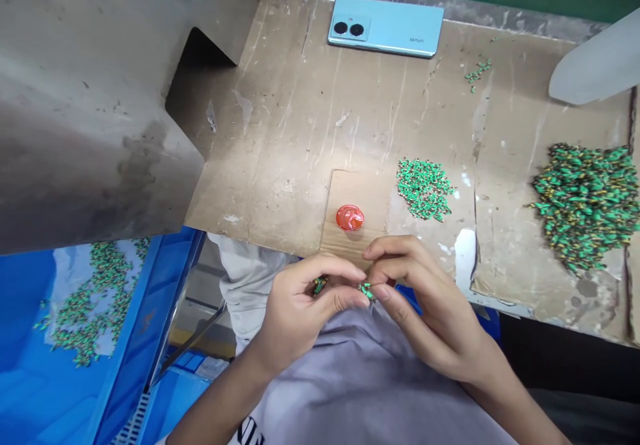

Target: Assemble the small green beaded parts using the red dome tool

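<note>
Near the red cap (pixel 343 223), left hand (pixel 297 301) and right hand (pixel 436 306) pinch a green bit (pixel 366 290); probably light, stiffish, so hold its ends.

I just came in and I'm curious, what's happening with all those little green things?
A person is pinching a tiny green piece in the left hand, with the fingertips of the right hand close against it. Just beyond the hands sits a little red dish. A small green pile lies to its right, and a bigger pile farther right.
</note>
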`<move>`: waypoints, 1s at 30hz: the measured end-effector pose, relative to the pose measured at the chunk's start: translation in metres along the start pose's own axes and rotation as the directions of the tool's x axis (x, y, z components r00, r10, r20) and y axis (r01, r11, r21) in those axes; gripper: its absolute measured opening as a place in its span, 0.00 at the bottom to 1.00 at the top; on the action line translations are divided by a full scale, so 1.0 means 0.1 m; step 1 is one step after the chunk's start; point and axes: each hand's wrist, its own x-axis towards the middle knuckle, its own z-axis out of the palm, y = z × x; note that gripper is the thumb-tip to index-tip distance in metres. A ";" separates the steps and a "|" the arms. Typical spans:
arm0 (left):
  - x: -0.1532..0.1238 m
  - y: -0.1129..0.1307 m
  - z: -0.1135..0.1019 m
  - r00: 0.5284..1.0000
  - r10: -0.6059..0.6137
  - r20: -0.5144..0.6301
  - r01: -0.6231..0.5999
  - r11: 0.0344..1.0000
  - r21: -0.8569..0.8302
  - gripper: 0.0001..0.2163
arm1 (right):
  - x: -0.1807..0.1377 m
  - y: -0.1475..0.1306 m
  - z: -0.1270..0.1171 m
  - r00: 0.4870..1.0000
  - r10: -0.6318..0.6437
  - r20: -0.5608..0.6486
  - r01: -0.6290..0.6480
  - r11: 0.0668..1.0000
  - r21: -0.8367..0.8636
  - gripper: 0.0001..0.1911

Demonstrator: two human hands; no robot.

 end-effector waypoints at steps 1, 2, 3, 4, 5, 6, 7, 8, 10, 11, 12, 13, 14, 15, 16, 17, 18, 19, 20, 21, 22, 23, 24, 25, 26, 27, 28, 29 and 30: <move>0.00 0.00 0.00 1.000 0.013 0.008 -0.013 1.000 0.005 0.06 | 0.00 0.00 -0.01 1.000 0.004 0.010 -0.004 1.000 -0.001 0.08; 0.00 0.01 0.01 1.000 0.026 0.015 -0.027 1.000 0.009 0.05 | 0.00 0.00 -0.02 1.000 0.006 0.017 -0.006 1.000 0.000 0.08; 0.00 0.01 0.01 0.999 0.042 0.023 -0.042 0.999 0.012 0.04 | 0.00 -0.01 -0.03 1.000 0.008 0.020 -0.008 1.000 0.000 0.08; 0.00 0.00 0.01 0.998 0.056 0.029 -0.057 0.998 0.016 0.04 | 0.00 -0.01 -0.03 1.000 0.008 0.019 -0.008 1.000 0.000 0.08; 0.00 0.00 0.01 0.997 0.069 0.032 -0.069 0.997 0.019 0.03 | 0.01 -0.02 -0.04 1.000 0.007 0.016 -0.007 1.000 0.000 0.08; 0.00 0.00 0.01 0.997 0.076 0.035 -0.077 0.997 0.021 0.03 | 0.01 -0.03 -0.04 1.000 0.005 0.011 -0.005 1.000 -0.002 0.08; 0.00 0.00 0.01 0.996 0.080 0.037 -0.081 0.996 0.022 0.04 | 0.01 -0.03 -0.04 1.000 0.004 0.009 -0.004 1.000 -0.005 0.08; 0.01 -0.01 0.01 0.996 0.081 0.037 -0.082 0.996 0.020 0.04 | 0.02 -0.03 -0.04 1.000 0.004 0.008 -0.004 1.000 -0.006 0.08; 0.01 -0.01 0.01 0.996 0.078 0.045 -0.078 0.997 0.012 0.03 | 0.02 -0.03 -0.04 1.000 0.004 0.012 -0.004 1.000 -0.002 0.08; 0.01 -0.01 0.01 0.996 0.076 0.047 -0.076 0.997 0.007 0.03 | 0.02 -0.03 -0.04 1.000 0.007 0.017 -0.007 1.000 0.002 0.08; 0.01 -0.01 0.00 0.996 0.074 0.050 -0.074 0.997 0.003 0.03 | 0.01 -0.02 -0.04 1.000 0.008 0.023 -0.009 1.000 0.006 0.08; 0.01 -0.01 0.00 0.996 0.072 0.053 -0.073 0.997 0.000 0.03 | 0.01 -0.01 -0.04 1.000 0.008 0.030 -0.009 1.000 0.010 0.08; 0.01 -0.01 0.00 0.996 0.070 0.055 -0.070 0.998 0.000 0.04 | 0.01 -0.01 -0.04 0.999 0.006 0.037 -0.007 1.000 0.014 0.08; 0.02 -0.02 -0.01 0.996 0.070 0.056 -0.070 0.998 0.001 0.04 | 0.00 -0.01 -0.05 0.999 0.003 0.044 -0.004 1.000 0.015 0.08; 0.02 -0.02 -0.01 0.996 0.069 0.056 -0.069 0.998 0.006 0.04 | 0.00 0.00 -0.05 0.999 0.001 0.050 -0.002 1.000 0.016 0.08; 0.01 -0.02 -0.01 0.996 0.068 0.057 -0.069 0.998 0.012 0.05 | 0.01 0.00 -0.06 0.998 -0.003 0.056 0.002 1.000 0.020 0.08; 0.01 -0.03 -0.01 0.996 0.070 0.056 -0.071 0.997 0.018 0.06 | 0.01 -0.01 -0.06 0.998 -0.004 0.059 0.003 1.000 0.022 0.08; 0.01 -0.04 -0.01 0.996 0.071 0.056 -0.072 0.997 0.023 0.06 | 0.01 -0.01 -0.07 0.998 -0.005 0.064 0.004 1.000 0.023 0.08; 0.01 -0.04 -0.02 0.996 0.069 0.057 -0.071 0.997 0.027 0.06 | 0.02 -0.01 -0.07 0.998 -0.007 0.067 0.005 1.000 0.024 0.08; 0.00 -0.05 -0.02 0.996 0.065 0.059 -0.067 0.997 0.033 0.06 | 0.03 -0.02 -0.08 0.998 -0.008 0.069 0.006 1.000 0.025 0.08; 0.00 -0.05 -0.02 0.996 0.062 0.061 -0.064 0.997 0.039 0.06 | 0.03 -0.02 -0.08 0.997 -0.007 0.072 0.006 1.000 0.026 0.08; 0.00 -0.05 -0.02 0.996 0.059 0.063 -0.062 0.997 0.046 0.07 | 0.04 -0.02 -0.09 0.997 -0.007 0.074 0.005 1.000 0.025 0.08; -0.01 -0.05 -0.03 0.996 0.059 0.065 -0.062 0.997 0.053 0.07 | 0.04 -0.02 -0.09 0.997 -0.006 0.079 0.004 1.000 0.025 0.08; -0.01 -0.05 -0.03 0.996 0.062 0.068 -0.066 0.996 0.058 0.07 | 0.04 -0.02 -0.10 0.996 -0.005 0.085 0.003 1.000 0.023 0.08; -0.01 -0.05 -0.03 0.995 0.072 0.071 -0.076 0.995 0.059 0.06 | 0.04 -0.02 -0.10 0.996 -0.006 0.091 0.005 1.000 0.019 0.07; -0.01 -0.05 -0.03 0.994 0.080 0.074 -0.085 0.995 0.059 0.05 | 0.04 -0.03 -0.11 0.995 -0.009 0.097 0.007 1.000 0.013 0.07; -0.01 -0.05 -0.03 0.993 0.086 0.079 -0.091 0.994 0.057 0.05 | 0.04 -0.03 -0.11 0.995 -0.011 0.102 0.011 1.000 0.004 0.06; -0.02 -0.05 -0.03 0.992 0.092 0.083 -0.096 0.994 0.055 0.04 | 0.05 -0.03 -0.12 0.994 -0.015 0.105 0.016 1.000 -0.004 0.06; -0.02 -0.06 -0.03 0.992 0.093 0.086 -0.097 0.994 0.054 0.04 | 0.05 -0.04 -0.12 0.994 -0.017 0.109 0.018 1.000 -0.013 0.06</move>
